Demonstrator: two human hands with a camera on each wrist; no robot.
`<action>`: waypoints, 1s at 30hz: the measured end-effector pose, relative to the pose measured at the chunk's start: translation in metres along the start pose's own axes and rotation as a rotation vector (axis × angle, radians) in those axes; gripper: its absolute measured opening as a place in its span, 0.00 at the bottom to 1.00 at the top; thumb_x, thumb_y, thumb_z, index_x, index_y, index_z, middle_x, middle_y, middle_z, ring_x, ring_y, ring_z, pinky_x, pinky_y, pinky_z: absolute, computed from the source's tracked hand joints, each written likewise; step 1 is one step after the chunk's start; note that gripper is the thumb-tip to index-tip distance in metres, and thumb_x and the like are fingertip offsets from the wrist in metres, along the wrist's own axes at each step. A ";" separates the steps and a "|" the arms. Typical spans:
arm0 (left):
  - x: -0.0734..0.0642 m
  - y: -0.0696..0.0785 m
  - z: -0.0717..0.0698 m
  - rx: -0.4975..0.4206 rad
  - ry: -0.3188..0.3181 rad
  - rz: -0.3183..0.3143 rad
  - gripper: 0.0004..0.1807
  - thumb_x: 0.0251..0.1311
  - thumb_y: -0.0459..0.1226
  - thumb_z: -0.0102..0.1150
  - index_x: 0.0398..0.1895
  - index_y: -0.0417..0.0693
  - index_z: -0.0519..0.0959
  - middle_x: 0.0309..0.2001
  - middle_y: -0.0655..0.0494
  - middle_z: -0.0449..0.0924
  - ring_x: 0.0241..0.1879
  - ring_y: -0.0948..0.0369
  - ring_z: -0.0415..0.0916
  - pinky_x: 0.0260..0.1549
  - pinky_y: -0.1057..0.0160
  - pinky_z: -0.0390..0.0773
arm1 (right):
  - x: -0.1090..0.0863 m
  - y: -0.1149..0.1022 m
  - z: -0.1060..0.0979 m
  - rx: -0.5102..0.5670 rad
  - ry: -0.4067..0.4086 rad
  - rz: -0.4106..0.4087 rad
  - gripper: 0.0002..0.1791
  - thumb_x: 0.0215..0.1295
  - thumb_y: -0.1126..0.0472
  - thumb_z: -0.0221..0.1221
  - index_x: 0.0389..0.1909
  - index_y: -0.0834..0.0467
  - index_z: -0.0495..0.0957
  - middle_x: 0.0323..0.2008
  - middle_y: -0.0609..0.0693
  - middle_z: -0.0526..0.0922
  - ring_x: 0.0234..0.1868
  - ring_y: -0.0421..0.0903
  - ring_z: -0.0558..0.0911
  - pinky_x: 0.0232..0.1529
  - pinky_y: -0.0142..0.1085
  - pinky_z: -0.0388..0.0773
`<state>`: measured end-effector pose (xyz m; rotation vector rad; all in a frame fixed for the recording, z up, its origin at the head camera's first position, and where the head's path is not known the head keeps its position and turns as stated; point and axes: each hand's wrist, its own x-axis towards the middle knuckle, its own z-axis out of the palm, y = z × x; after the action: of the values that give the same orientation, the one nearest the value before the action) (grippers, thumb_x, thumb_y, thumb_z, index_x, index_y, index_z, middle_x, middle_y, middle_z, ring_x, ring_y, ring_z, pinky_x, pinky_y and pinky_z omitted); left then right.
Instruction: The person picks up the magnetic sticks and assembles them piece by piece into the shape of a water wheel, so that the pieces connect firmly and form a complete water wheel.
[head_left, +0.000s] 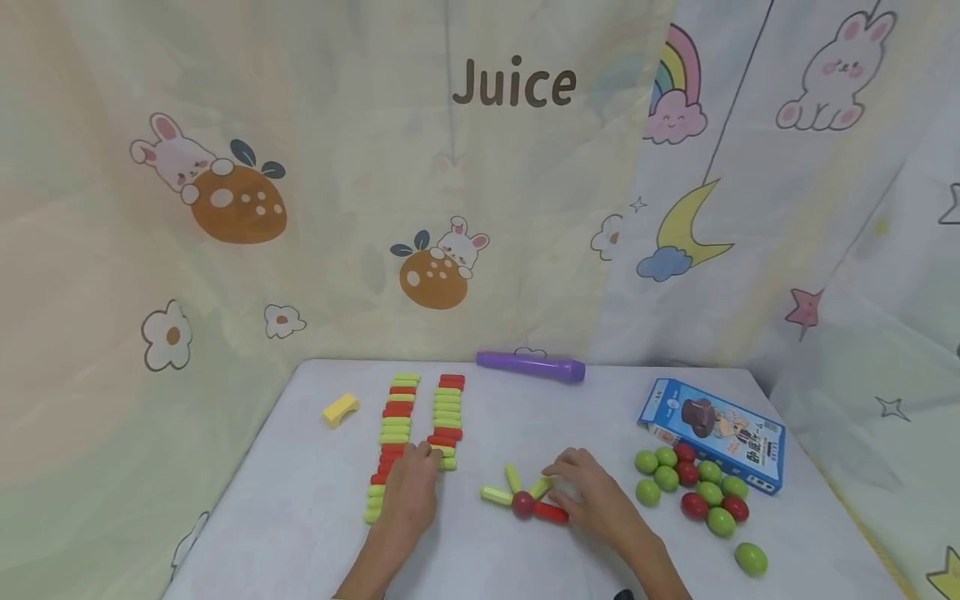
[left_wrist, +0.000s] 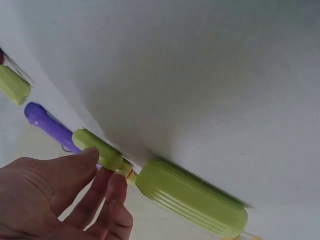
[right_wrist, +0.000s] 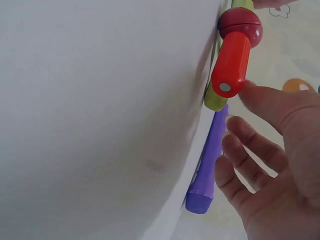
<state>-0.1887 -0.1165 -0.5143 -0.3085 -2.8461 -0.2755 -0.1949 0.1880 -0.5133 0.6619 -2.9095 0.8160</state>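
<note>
My left hand (head_left: 412, 487) is at the near end of the right column of short rods (head_left: 447, 406). In the left wrist view its thumb and fingers pinch a green rod (left_wrist: 97, 148), and a larger-looking green rod (left_wrist: 192, 197) lies closer to that camera. Beside my right hand (head_left: 596, 496), a dark red ball (head_left: 522, 504) has a red rod (head_left: 551, 512) and several green rods (head_left: 497, 495) fanning out from it. The right fingers are loosely bent with nothing between them, the thumb tip close by the red rod's end in the right wrist view.
A left column of red and green rods (head_left: 396, 430) runs partly behind my left hand. A yellow arch block (head_left: 341, 410) lies at far left, a purple toy microphone (head_left: 531, 367) at the back. Green and red balls (head_left: 708, 471) cluster by a blue box (head_left: 720, 429) at right.
</note>
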 end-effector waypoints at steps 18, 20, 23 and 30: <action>-0.025 0.039 -0.008 -0.347 -0.160 -0.052 0.10 0.57 0.28 0.78 0.38 0.47 0.88 0.31 0.62 0.81 0.33 0.64 0.77 0.35 0.60 0.79 | 0.010 0.010 0.009 -0.010 -0.160 0.022 0.11 0.61 0.61 0.78 0.42 0.46 0.89 0.38 0.35 0.80 0.42 0.36 0.78 0.49 0.39 0.85; -0.026 0.045 -0.006 -0.364 -0.153 -0.039 0.10 0.57 0.27 0.78 0.38 0.48 0.89 0.31 0.62 0.81 0.33 0.65 0.76 0.35 0.61 0.78 | 0.010 0.009 0.008 -0.007 -0.163 0.028 0.10 0.61 0.61 0.78 0.41 0.46 0.89 0.38 0.35 0.80 0.42 0.36 0.78 0.50 0.40 0.85; -0.025 0.051 -0.005 -0.376 -0.146 -0.033 0.10 0.58 0.27 0.78 0.39 0.48 0.89 0.32 0.62 0.81 0.34 0.66 0.75 0.37 0.61 0.78 | 0.010 0.008 0.007 0.001 -0.167 0.032 0.10 0.61 0.61 0.78 0.41 0.47 0.89 0.38 0.36 0.80 0.42 0.37 0.78 0.51 0.41 0.85; -0.019 0.056 -0.002 -0.362 -0.178 -0.026 0.10 0.60 0.29 0.78 0.42 0.48 0.89 0.34 0.61 0.81 0.35 0.65 0.75 0.38 0.62 0.80 | 0.007 0.006 0.004 0.002 -0.166 0.040 0.10 0.61 0.60 0.78 0.41 0.48 0.89 0.37 0.36 0.79 0.41 0.37 0.76 0.50 0.41 0.85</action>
<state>-0.1571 -0.0671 -0.5091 -0.3823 -2.9638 -0.8103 -0.2038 0.1877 -0.5190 0.7061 -3.0799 0.8055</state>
